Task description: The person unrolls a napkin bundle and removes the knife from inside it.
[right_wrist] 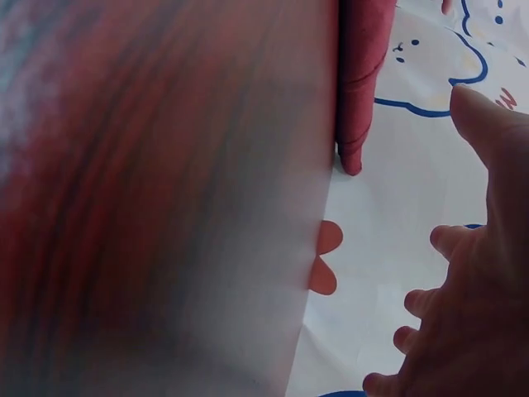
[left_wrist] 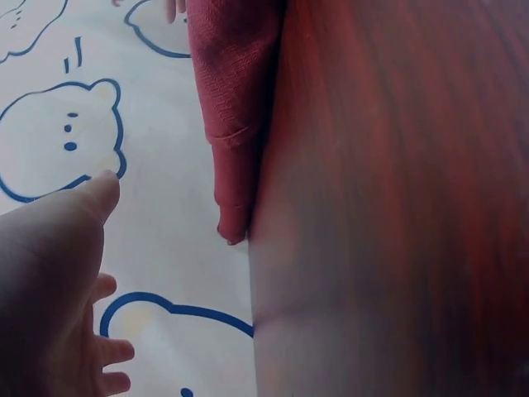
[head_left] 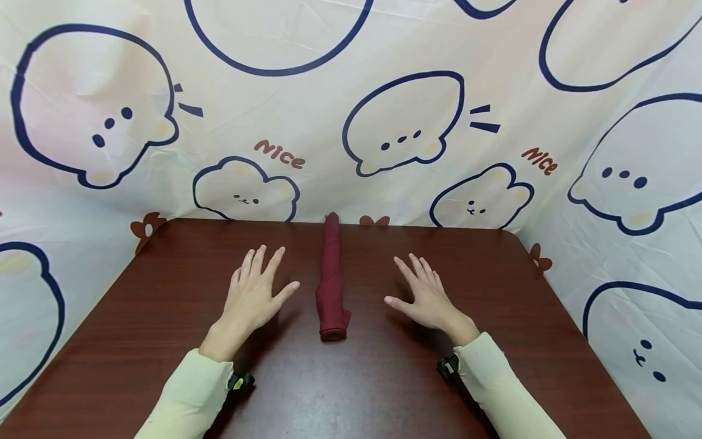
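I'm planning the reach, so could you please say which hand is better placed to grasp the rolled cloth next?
Probably the left hand: in the head view it lies closer to the rolled cloth than the right hand does. Neither holds anything.

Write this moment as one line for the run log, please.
left hand: fingers extended, holds nothing | right hand: fingers extended, holds nothing | rolled red cloth: on table, between hands, untouched

The roll (head_left: 331, 274) is matt cloth, the glossy table (head_left: 351, 384) apparently wood.
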Action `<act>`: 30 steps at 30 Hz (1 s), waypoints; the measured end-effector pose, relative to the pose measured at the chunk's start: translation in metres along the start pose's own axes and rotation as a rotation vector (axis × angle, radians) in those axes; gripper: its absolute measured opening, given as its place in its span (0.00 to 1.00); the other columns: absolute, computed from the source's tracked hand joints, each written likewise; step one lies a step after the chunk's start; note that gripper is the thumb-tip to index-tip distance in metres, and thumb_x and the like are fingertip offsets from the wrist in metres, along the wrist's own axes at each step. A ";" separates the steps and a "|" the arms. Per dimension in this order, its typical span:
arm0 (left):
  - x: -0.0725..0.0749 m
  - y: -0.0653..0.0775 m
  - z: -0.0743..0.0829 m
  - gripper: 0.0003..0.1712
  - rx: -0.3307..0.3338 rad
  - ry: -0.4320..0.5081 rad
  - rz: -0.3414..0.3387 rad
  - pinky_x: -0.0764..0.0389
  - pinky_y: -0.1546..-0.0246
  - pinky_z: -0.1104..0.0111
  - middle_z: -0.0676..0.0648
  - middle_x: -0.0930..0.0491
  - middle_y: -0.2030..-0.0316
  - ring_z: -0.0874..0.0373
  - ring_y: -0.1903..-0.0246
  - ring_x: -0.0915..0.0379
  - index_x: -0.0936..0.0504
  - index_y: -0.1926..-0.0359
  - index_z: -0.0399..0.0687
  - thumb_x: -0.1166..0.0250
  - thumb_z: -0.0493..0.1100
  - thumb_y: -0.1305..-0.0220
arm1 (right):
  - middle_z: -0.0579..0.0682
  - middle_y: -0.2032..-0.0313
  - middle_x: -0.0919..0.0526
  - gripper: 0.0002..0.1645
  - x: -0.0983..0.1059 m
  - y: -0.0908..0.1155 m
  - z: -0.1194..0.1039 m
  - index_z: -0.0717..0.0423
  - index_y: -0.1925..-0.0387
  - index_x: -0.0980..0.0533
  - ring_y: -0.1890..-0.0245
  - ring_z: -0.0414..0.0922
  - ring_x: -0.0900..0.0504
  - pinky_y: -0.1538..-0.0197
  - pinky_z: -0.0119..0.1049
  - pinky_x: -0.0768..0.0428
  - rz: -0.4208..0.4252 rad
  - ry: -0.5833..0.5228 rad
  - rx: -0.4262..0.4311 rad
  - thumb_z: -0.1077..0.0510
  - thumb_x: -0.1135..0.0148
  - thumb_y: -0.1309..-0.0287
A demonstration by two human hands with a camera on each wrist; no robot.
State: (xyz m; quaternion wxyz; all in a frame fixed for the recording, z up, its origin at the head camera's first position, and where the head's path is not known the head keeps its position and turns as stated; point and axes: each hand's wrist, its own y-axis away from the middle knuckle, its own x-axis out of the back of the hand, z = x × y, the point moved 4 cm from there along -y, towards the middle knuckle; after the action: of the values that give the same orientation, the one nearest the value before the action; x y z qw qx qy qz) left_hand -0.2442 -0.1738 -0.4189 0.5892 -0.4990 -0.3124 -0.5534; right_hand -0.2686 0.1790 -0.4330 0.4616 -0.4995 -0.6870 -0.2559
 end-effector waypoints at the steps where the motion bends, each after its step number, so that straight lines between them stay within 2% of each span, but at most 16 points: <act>1: 0.000 0.000 0.001 0.47 -0.004 0.005 -0.001 0.43 0.31 0.35 0.33 0.48 0.23 0.33 0.23 0.56 0.48 0.20 0.56 0.44 0.69 0.31 | 0.60 0.19 0.54 0.54 -0.001 0.000 0.000 0.40 0.20 0.50 0.20 0.65 0.57 0.27 0.75 0.54 -0.006 0.001 -0.002 0.31 0.38 0.40; 8: -0.001 0.001 0.006 0.43 -0.037 0.041 0.002 0.37 0.34 0.34 0.32 0.41 0.26 0.34 0.27 0.46 0.43 0.22 0.52 0.41 0.63 0.30 | 0.61 0.21 0.48 0.51 -0.007 0.000 -0.002 0.42 0.21 0.44 0.21 0.65 0.53 0.28 0.74 0.49 -0.053 -0.001 -0.004 0.30 0.39 0.38; 16: -0.005 0.001 0.015 0.37 -0.084 0.052 0.017 0.30 0.38 0.38 0.34 0.34 0.30 0.35 0.32 0.36 0.35 0.27 0.47 0.38 0.58 0.30 | 0.61 0.22 0.45 0.44 -0.015 -0.004 -0.009 0.47 0.24 0.38 0.21 0.61 0.51 0.27 0.73 0.52 -0.174 -0.164 0.005 0.35 0.39 0.35; 24: -0.015 0.000 0.027 0.34 -0.123 0.073 0.012 0.26 0.41 0.40 0.37 0.31 0.32 0.38 0.33 0.33 0.30 0.30 0.47 0.36 0.56 0.31 | 0.55 0.29 0.33 0.39 -0.024 -0.009 -0.016 0.50 0.27 0.34 0.30 0.55 0.39 0.30 0.62 0.37 -0.214 -0.259 0.032 0.40 0.37 0.34; 30: -0.020 0.000 0.037 0.32 -0.140 0.105 -0.012 0.25 0.42 0.40 0.38 0.30 0.32 0.39 0.33 0.31 0.28 0.31 0.49 0.36 0.56 0.31 | 0.54 0.33 0.28 0.36 -0.032 -0.012 -0.017 0.51 0.30 0.32 0.35 0.54 0.33 0.33 0.58 0.32 -0.229 -0.313 0.052 0.43 0.36 0.33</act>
State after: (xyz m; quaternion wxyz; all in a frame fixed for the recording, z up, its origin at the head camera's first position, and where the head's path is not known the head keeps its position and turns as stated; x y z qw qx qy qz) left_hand -0.2409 -0.1324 -0.4262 0.5650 -0.5074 -0.2449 -0.6028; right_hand -0.2708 0.1461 -0.4520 0.3297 -0.4398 -0.8091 -0.2078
